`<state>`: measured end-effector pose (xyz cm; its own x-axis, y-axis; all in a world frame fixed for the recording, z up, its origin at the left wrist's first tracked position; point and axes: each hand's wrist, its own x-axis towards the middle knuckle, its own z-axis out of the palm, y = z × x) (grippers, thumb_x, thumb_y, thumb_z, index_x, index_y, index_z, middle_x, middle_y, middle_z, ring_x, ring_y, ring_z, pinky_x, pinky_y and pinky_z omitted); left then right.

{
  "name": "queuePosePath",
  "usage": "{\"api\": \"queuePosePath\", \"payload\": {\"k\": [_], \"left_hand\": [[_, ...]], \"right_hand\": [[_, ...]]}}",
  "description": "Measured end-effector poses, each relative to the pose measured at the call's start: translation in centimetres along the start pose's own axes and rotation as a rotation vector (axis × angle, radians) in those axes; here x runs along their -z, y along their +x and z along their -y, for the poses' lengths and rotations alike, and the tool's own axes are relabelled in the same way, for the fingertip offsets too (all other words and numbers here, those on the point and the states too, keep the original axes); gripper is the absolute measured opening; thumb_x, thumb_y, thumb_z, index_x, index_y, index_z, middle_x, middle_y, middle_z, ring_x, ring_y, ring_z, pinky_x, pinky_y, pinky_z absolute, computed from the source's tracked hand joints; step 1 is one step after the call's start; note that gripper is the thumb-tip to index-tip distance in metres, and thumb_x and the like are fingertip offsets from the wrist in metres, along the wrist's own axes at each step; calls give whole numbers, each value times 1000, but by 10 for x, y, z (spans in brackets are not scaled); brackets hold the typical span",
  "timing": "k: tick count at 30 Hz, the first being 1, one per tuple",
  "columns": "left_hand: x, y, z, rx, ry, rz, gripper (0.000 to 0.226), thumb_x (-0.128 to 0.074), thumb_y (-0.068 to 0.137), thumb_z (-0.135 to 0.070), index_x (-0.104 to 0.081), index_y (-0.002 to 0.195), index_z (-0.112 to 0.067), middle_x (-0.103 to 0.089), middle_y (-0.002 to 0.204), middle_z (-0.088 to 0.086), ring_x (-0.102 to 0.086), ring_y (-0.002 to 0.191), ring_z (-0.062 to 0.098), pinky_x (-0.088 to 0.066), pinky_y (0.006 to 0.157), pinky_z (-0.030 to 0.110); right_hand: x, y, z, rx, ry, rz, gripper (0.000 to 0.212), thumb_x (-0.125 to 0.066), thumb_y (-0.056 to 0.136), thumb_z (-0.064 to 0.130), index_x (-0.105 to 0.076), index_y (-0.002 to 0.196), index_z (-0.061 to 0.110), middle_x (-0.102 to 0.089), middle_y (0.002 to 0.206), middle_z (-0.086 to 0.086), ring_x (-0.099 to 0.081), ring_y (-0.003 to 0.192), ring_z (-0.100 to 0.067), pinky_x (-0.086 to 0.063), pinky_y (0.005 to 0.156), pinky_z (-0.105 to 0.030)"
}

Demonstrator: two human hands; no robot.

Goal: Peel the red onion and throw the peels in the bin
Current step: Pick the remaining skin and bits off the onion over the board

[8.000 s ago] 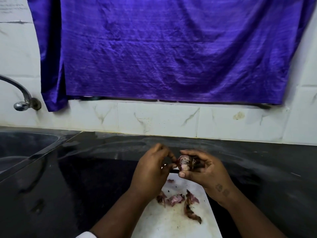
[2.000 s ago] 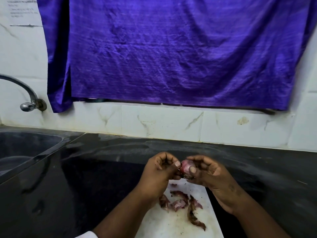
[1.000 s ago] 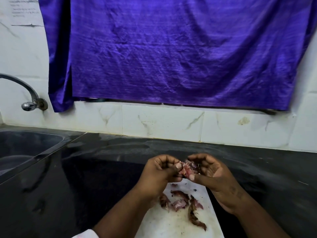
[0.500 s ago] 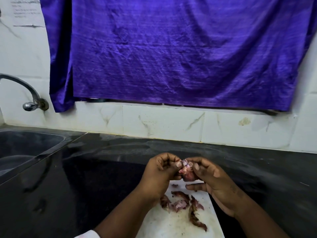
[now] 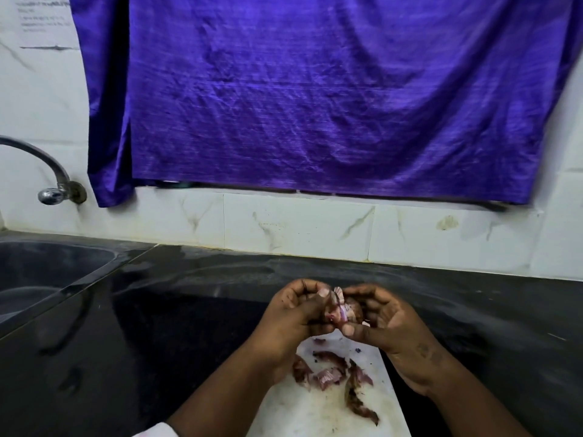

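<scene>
A small red onion (image 5: 345, 309) is held between both hands above the far end of a white cutting board (image 5: 315, 411). My right hand (image 5: 391, 329) cups it from the right, thumb under it. My left hand (image 5: 295, 313) pinches a loose strip of skin at the onion's left side with thumb and fingers. Several torn purple-brown peels (image 5: 334, 376) lie on the board below the hands. No bin is in view.
The black counter (image 5: 189, 326) runs wide around the board. A dark sink (image 5: 41, 272) sits at the left with a metal tap (image 5: 53, 184) above it. White tiles and a purple cloth (image 5: 315, 96) cover the wall behind.
The hands have stayed above the board, turning the onion and picking at its skin. More peels lie on the board than 8 s ago.
</scene>
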<state>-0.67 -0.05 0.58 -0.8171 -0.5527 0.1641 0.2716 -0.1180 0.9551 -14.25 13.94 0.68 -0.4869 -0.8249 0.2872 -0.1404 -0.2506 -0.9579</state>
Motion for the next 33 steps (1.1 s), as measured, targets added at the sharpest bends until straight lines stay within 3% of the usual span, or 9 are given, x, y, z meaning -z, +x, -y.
{"api": "queuePosePath", "payload": {"k": [3, 8, 15, 21, 27, 30, 33], "left_hand": [[1, 0, 3, -80, 129, 61, 30, -74, 93, -9, -68, 122, -8, -75, 114, 19, -75, 94, 20, -62, 82, 33], [4, 1, 4, -146, 174, -15, 9, -70, 95, -3, -71, 101, 4, -75, 97, 26, -74, 84, 25, -62, 78, 32], [0, -1, -2, 96, -29, -28, 11, -63, 99, -2, -73, 97, -4, -75, 84, 11, -72, 72, 14, -62, 71, 27], [0, -1, -6, 237, -195, -8, 16, -59, 101, -1, -75, 102, -4, -72, 86, 13, -69, 70, 13, -62, 67, 25], [0, 0, -5, 274, -239, -17, 16, -60, 100, 0, -75, 100, -4, -71, 81, 9, -67, 69, 11, -62, 65, 24], [-1, -1, -6, 276, -240, -12, 19, -59, 100, 1, -76, 95, -5, -71, 79, 8, -66, 67, 11, -62, 65, 24], [0, -1, -7, 269, -237, -39, 19, -58, 101, 1, -76, 94, -4, -69, 77, 8, -64, 65, 11, -62, 66, 23]], "right_hand": [[1, 1, 0, 0, 13, -4, 51, -87, 66, 0, -72, 112, 17, -76, 115, -9, -71, 111, -28, -58, 94, -39], [0, 1, -1, 7, -15, 8, 52, -88, 67, -1, -73, 112, 21, -75, 117, -9, -70, 112, -28, -55, 100, -45], [4, 3, -6, 37, 82, 55, 54, -83, 65, -17, -69, 110, 10, -69, 121, -21, -64, 116, -41, -58, 94, -49], [2, 3, -6, 60, 203, 84, 52, -77, 61, -18, -73, 103, 12, -68, 123, -23, -67, 108, -33, -59, 88, -42], [6, 4, -6, 52, 303, 125, 56, -73, 64, -20, -64, 114, 2, -67, 122, -25, -66, 107, -35, -57, 90, -42], [5, 3, -6, 30, 344, 124, 56, -75, 65, -17, -64, 116, 3, -67, 117, -24, -66, 102, -34, -59, 88, -39], [4, 4, -3, 23, 383, 106, 62, -92, 57, 0, -67, 114, 6, -68, 115, -23, -69, 102, -33, -60, 91, -43]]}}
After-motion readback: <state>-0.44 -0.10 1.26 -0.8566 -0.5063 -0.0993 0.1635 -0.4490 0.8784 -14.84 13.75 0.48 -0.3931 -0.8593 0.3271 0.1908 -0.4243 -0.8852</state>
